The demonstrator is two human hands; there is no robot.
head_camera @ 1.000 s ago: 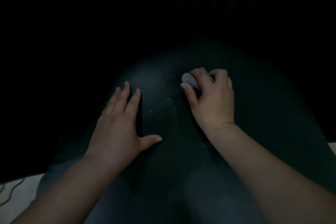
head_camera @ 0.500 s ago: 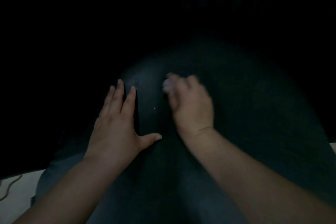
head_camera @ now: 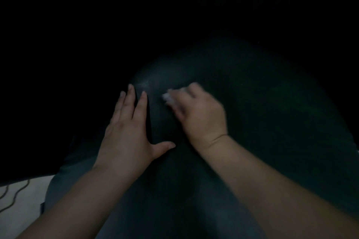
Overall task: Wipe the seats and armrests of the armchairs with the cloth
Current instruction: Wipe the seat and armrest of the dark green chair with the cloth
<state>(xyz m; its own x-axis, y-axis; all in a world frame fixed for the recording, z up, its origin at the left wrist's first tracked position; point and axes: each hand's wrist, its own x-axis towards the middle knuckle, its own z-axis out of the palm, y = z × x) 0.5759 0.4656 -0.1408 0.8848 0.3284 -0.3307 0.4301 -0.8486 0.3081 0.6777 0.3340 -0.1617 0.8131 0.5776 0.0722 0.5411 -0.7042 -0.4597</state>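
I see left hand (head_camera: pixel 126 134) flat, fingers spread, on seat (head_camera: pixel 262 122); right hand (head_camera: pixel 198 114) blurred, clutching cloth (head_camera: pixel 167 96).

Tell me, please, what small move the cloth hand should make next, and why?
Probably sweep the right hand with the cloth rightward: it sits close to the flat left hand, and the dark seat to its right lies open.

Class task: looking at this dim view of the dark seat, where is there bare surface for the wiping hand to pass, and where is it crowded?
Bare seat lies to the right of the right hand, out to the dark edge, and near the camera between the two forearms. It is crowded at the centre-left: the left hand lies flat, fingers spread, with only a narrow strip between it and the cloth.
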